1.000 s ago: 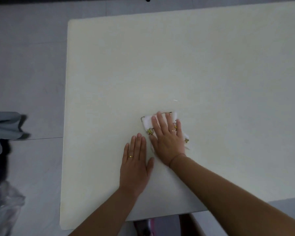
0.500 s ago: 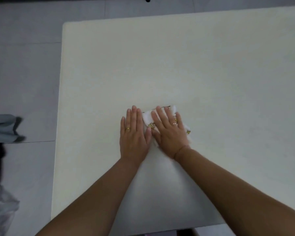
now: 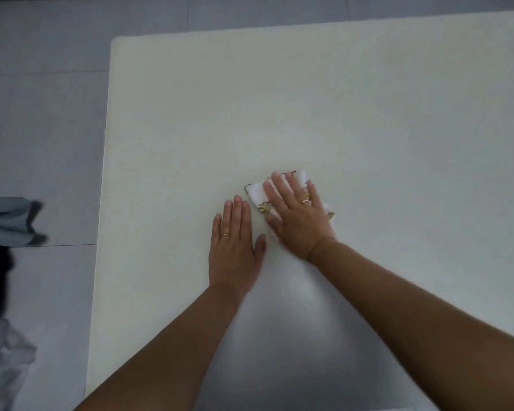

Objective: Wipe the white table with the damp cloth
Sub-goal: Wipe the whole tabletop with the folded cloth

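1. The left hand (image 3: pixel 234 250) is laid flat on the smooth white rectangular table (image 3: pixel 368 99), fingers straight, nothing held.
2. Just beyond, the small folded white cloth with yellow print (image 3: pixel 257 193) is pressed mid-table under the straight fingers of the right hand (image 3: pixel 298 223).
3. The cloth is judged soft, light, limp; flat pressure across its middle is advised.
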`<state>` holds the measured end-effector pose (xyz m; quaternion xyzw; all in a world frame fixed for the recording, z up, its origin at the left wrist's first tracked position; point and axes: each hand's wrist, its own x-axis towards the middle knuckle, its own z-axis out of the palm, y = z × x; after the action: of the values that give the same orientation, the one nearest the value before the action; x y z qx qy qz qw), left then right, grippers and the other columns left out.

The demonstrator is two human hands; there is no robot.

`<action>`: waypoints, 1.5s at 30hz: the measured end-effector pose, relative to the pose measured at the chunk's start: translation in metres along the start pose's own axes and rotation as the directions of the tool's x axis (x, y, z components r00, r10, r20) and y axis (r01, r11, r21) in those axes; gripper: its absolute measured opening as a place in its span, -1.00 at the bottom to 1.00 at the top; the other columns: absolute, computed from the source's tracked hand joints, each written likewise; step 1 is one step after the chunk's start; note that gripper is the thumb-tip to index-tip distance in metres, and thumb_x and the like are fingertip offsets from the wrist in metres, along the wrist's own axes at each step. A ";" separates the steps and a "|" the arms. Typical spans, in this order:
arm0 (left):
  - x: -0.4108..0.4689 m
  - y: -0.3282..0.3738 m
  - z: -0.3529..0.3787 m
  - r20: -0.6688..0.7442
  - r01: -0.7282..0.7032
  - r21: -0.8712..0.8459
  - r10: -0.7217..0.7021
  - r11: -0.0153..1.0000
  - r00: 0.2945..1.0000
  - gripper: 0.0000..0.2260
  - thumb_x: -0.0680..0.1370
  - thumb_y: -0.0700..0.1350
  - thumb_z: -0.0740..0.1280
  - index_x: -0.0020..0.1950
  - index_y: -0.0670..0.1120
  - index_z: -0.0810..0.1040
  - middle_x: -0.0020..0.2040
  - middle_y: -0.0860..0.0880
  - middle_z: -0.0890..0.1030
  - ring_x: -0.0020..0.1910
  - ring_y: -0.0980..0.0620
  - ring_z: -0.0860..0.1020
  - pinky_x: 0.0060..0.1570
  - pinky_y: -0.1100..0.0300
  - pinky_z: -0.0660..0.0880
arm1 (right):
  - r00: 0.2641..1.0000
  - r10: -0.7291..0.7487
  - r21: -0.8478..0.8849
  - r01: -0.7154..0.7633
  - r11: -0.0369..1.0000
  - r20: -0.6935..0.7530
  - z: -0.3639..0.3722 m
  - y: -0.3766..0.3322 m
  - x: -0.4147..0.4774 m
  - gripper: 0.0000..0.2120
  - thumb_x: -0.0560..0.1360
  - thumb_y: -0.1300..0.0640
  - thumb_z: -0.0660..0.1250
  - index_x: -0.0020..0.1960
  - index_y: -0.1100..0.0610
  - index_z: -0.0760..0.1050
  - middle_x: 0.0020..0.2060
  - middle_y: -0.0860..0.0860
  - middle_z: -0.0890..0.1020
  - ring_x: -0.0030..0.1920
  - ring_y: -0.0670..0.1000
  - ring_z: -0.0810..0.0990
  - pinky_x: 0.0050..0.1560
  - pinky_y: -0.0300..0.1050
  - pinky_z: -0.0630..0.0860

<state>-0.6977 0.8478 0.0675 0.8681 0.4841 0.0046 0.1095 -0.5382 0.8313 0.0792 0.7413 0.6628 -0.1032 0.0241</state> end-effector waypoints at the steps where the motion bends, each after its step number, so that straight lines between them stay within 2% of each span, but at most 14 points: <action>1: 0.000 0.000 0.000 0.003 0.000 -0.005 0.000 1.000 1.000 -0.42 0.59 0.07 -0.03 0.53 -0.22 0.09 0.55 -0.17 0.11 0.53 -0.09 0.05 0.49 0.00 -0.05 | 1.000 -0.021 -0.043 0.021 0.999 -0.008 -0.002 0.022 0.001 -0.43 0.58 -0.12 -0.07 0.53 0.06 0.02 0.53 0.04 0.08 0.52 0.11 0.06 0.46 0.18 -0.05; 3: 0.000 0.000 0.000 0.012 0.000 -0.010 0.000 1.000 1.000 -0.42 0.59 0.07 -0.05 0.53 -0.22 0.05 0.55 -0.15 0.07 0.54 -0.07 0.00 0.49 0.01 -0.08 | 0.986 0.169 -0.042 -0.168 0.985 0.012 -0.007 0.069 0.008 -0.45 0.60 -0.09 -0.05 0.54 0.03 -0.07 0.55 0.03 -0.01 0.53 0.08 -0.03 0.46 0.15 -0.10; 8: 0.000 0.000 -0.002 0.025 0.001 -0.014 -0.001 1.000 1.000 -0.42 0.59 0.07 -0.03 0.54 -0.21 0.03 0.56 -0.14 0.04 0.54 -0.07 -0.02 0.49 0.01 -0.08 | 0.714 0.699 0.180 -0.694 0.698 0.040 -0.012 0.049 0.039 -0.45 0.62 -0.07 -0.09 0.54 0.06 -0.15 0.55 0.03 -0.10 0.53 0.12 -0.16 0.47 0.20 -0.18; 12: 0.000 0.002 -0.005 0.036 0.009 -0.016 -0.008 1.000 0.999 -0.42 0.59 0.07 -0.03 0.53 -0.21 0.05 0.55 -0.15 0.06 0.54 -0.06 -0.01 0.49 -0.01 -0.04 | 0.970 0.242 0.082 -0.242 0.967 0.008 -0.002 -0.025 0.041 -0.43 0.60 -0.11 -0.08 0.54 0.07 -0.10 0.55 0.05 -0.05 0.53 0.15 -0.10 0.45 0.22 -0.17; 16: 0.002 0.005 -0.006 0.060 0.031 -0.028 -0.029 0.999 0.998 -0.42 0.60 0.09 -0.06 0.54 -0.20 0.01 0.56 -0.14 0.01 0.54 -0.05 -0.06 0.50 -0.01 -0.09 | 0.994 -0.112 -0.020 0.112 0.994 -0.009 -0.011 0.035 0.046 -0.44 0.58 -0.14 0.01 0.52 0.03 0.07 0.53 0.03 0.12 0.51 0.11 0.09 0.46 0.17 -0.05; 18: 0.008 0.007 -0.008 0.057 0.037 -0.042 -0.035 0.998 0.998 -0.41 0.60 0.09 -0.08 0.54 -0.20 -0.01 0.56 -0.13 -0.01 0.54 -0.04 -0.08 0.49 0.01 -0.12 | 0.993 0.115 0.006 -0.115 0.993 0.000 -0.017 0.084 0.057 -0.44 0.59 -0.13 0.01 0.53 0.01 -0.02 0.54 0.02 0.03 0.53 0.08 0.00 0.46 0.14 -0.12; 21: 0.029 0.009 -0.013 0.020 0.049 -0.053 -0.048 0.997 0.999 -0.41 0.60 0.09 -0.07 0.55 -0.19 -0.01 0.57 -0.13 -0.01 0.55 -0.04 -0.09 0.49 0.05 -0.17 | 0.835 0.550 0.132 -0.547 0.827 0.013 -0.023 0.110 0.075 -0.45 0.61 -0.11 -0.07 0.54 0.01 -0.10 0.55 0.00 -0.07 0.53 0.08 -0.12 0.48 0.16 -0.16; 23: 0.051 0.011 -0.016 -0.016 0.054 -0.054 -0.055 0.997 0.998 -0.41 0.59 0.08 -0.03 0.54 -0.21 0.05 0.56 -0.15 0.05 0.54 -0.07 -0.02 0.49 0.04 -0.14 | 0.765 0.644 0.150 -0.640 0.754 0.023 -0.022 0.081 0.089 -0.45 0.61 -0.10 -0.09 0.54 0.03 -0.12 0.55 0.03 -0.08 0.53 0.12 -0.14 0.48 0.20 -0.17; 27: 0.089 0.013 -0.018 -0.039 0.073 -0.023 -0.074 0.997 0.997 -0.43 0.60 0.07 -0.01 0.52 -0.24 0.10 0.54 -0.19 0.11 0.53 -0.11 0.05 0.50 0.02 -0.08 | 0.984 0.176 0.052 -0.176 0.983 0.004 -0.015 0.022 0.089 -0.44 0.59 -0.11 -0.10 0.54 0.03 -0.06 0.55 0.04 -0.02 0.53 0.13 -0.07 0.46 0.19 -0.16; 29: 0.097 0.012 -0.013 -0.024 0.088 -0.017 -0.088 0.996 0.996 -0.42 0.59 0.08 -0.06 0.53 -0.23 0.07 0.55 -0.18 0.08 0.54 -0.09 0.02 0.50 0.03 -0.11 | 0.998 -0.066 0.012 0.065 0.998 0.019 -0.022 0.045 0.090 -0.43 0.56 -0.12 -0.14 0.53 0.03 0.00 0.54 0.03 0.05 0.53 0.12 0.00 0.47 0.16 -0.11; 31: 0.099 0.013 -0.010 -0.012 0.097 -0.026 -0.097 0.995 0.995 -0.41 0.59 0.09 -0.08 0.53 -0.22 0.03 0.56 -0.16 0.04 0.54 -0.07 -0.03 0.50 0.05 -0.16 | 0.999 -0.048 -0.052 0.047 0.998 -0.011 -0.026 0.083 0.098 -0.44 0.56 -0.10 -0.14 0.53 0.04 0.03 0.54 0.04 0.07 0.52 0.11 0.04 0.46 0.15 -0.06; 37: 0.099 0.011 -0.006 -0.024 0.103 -0.025 -0.104 0.994 0.994 -0.42 0.60 0.09 -0.06 0.54 -0.20 0.02 0.56 -0.15 0.04 0.55 -0.05 -0.04 0.50 0.01 -0.10 | 0.840 0.543 0.161 -0.537 0.828 0.013 -0.029 0.079 0.133 -0.45 0.61 -0.08 -0.08 0.54 0.04 -0.11 0.55 0.04 -0.08 0.53 0.12 -0.13 0.47 0.17 -0.19; 41: 0.099 0.014 -0.008 -0.010 0.104 -0.005 -0.104 0.995 0.995 -0.42 0.59 0.09 -0.04 0.52 -0.23 0.12 0.53 -0.20 0.14 0.53 -0.10 0.06 0.50 -0.03 -0.01 | 0.997 0.072 0.095 -0.072 0.993 0.008 -0.019 0.011 0.116 -0.44 0.59 -0.12 -0.10 0.54 0.03 -0.05 0.55 0.04 -0.02 0.53 0.12 -0.09 0.46 0.15 -0.20; 45: 0.099 0.013 -0.009 -0.001 0.112 -0.018 -0.112 0.994 0.994 -0.42 0.60 0.08 -0.05 0.53 -0.22 0.07 0.55 -0.17 0.08 0.54 -0.07 0.02 0.50 0.00 -0.08 | 0.977 -0.214 -0.075 0.214 0.974 0.001 -0.028 0.068 0.131 -0.46 0.58 -0.10 -0.12 0.53 0.02 0.03 0.53 0.02 0.08 0.52 0.09 0.05 0.46 0.12 -0.05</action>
<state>-0.6348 0.9259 0.0693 0.8387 0.5319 0.0036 0.1167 -0.4543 0.9562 0.0756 0.6645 0.7422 -0.0775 0.0382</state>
